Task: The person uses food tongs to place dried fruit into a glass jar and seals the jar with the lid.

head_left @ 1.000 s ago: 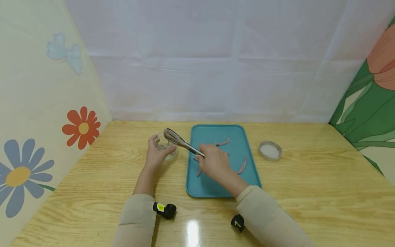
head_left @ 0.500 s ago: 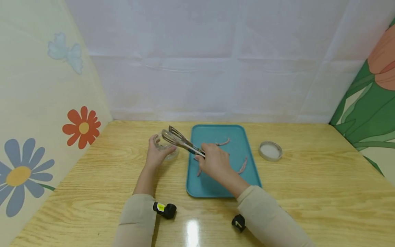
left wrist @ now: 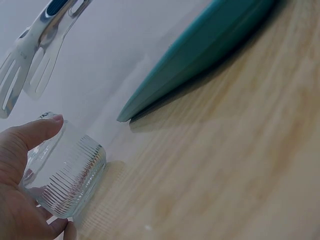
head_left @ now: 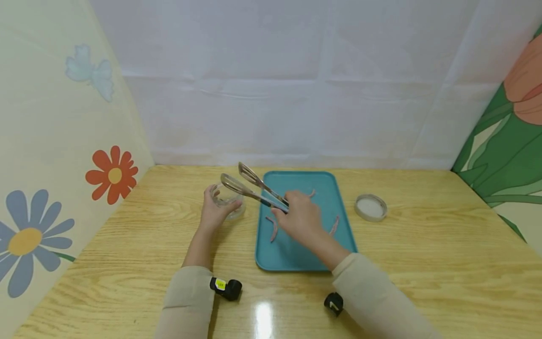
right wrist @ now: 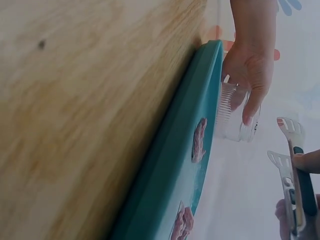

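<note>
My left hand (head_left: 213, 212) grips a clear ribbed glass jar (left wrist: 75, 172) by its sides, thumb near the rim. Something reddish shows faintly through the ribbed wall. In my right hand (head_left: 300, 214) is a pair of slotted metal tongs (head_left: 238, 186) with dark grips. Their two ends are spread apart, above and right of the jar's mouth, and nothing shows between them. Below the right hand lies a teal tray (head_left: 292, 256) with pink meat strips on it: one at left (head_left: 274, 230), one at right (head_left: 334, 226), another at the back, partly hidden by the hand.
Right of the tray rests a shallow round lid or dish (head_left: 371, 208) with a whitish middle. The wooden table (head_left: 432, 245) ends at a white cloth backdrop (head_left: 296, 94). Flower-printed panels (head_left: 38, 165) stand at both sides.
The tongs went from closed to widely spread and moved slightly away from the jar. My right hand shifted right, uncovering the left meat strip. The left hand and jar stayed put.
</note>
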`<control>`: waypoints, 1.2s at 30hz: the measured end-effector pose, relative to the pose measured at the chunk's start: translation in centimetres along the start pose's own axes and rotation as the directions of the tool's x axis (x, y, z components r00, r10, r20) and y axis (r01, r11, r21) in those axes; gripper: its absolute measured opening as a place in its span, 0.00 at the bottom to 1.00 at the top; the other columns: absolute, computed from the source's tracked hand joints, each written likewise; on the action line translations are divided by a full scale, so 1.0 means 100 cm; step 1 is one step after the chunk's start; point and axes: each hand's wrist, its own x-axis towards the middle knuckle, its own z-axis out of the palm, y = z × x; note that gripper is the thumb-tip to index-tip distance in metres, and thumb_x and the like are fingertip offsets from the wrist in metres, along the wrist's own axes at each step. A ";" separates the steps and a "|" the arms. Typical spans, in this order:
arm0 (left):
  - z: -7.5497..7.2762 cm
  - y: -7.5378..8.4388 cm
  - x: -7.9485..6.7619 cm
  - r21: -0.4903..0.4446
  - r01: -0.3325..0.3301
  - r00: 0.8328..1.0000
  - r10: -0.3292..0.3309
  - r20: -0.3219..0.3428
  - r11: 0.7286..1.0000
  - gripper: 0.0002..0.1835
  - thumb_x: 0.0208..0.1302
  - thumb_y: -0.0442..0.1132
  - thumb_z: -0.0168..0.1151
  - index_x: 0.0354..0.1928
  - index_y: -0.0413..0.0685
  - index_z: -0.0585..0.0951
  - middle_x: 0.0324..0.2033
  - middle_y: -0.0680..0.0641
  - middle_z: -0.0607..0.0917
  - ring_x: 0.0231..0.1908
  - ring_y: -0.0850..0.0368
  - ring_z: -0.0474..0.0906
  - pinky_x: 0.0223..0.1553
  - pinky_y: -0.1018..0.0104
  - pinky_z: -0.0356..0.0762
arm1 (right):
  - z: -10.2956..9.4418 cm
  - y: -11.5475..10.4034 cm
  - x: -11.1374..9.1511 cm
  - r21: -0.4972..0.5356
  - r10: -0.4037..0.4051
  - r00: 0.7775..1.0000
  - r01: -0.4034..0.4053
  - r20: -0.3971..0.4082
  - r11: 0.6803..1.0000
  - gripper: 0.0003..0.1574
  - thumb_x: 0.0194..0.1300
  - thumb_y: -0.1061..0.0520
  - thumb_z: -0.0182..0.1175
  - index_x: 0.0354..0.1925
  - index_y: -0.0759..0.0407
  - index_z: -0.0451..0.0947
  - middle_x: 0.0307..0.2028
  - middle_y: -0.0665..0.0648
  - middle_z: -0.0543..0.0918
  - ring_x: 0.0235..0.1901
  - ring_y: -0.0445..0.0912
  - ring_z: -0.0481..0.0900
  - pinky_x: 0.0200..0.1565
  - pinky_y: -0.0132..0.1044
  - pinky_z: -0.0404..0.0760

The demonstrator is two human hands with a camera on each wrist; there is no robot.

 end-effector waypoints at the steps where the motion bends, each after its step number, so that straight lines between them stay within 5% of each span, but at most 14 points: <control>1: 0.000 0.000 0.000 -0.001 0.001 1.000 -0.001 0.004 1.000 0.50 0.46 0.42 0.67 0.63 0.44 0.43 0.60 0.37 0.51 0.58 0.40 0.51 0.54 0.54 0.56 | 0.000 0.001 0.000 0.002 -0.001 1.000 0.001 -0.012 1.000 0.19 0.53 0.43 0.59 0.31 0.58 0.73 0.25 0.51 0.72 0.17 0.41 0.67 0.15 0.35 0.65; 19: 0.000 -0.001 0.001 -0.005 0.000 1.000 0.000 0.000 1.000 0.49 0.46 0.42 0.67 0.63 0.46 0.44 0.60 0.37 0.52 0.57 0.40 0.52 0.54 0.54 0.58 | -0.013 0.016 -0.001 -0.013 -0.008 0.997 0.007 -0.077 1.000 0.17 0.50 0.46 0.62 0.29 0.58 0.75 0.22 0.49 0.71 0.19 0.42 0.67 0.14 0.33 0.64; 36: 0.000 -0.001 0.002 -0.006 0.003 1.000 -0.004 -0.003 1.000 0.49 0.46 0.42 0.67 0.63 0.45 0.44 0.60 0.37 0.53 0.58 0.40 0.50 0.54 0.53 0.57 | -0.033 0.023 -0.009 -0.126 -0.018 1.000 0.015 -0.023 0.992 0.20 0.53 0.42 0.58 0.23 0.55 0.66 0.18 0.50 0.65 0.14 0.43 0.61 0.11 0.33 0.60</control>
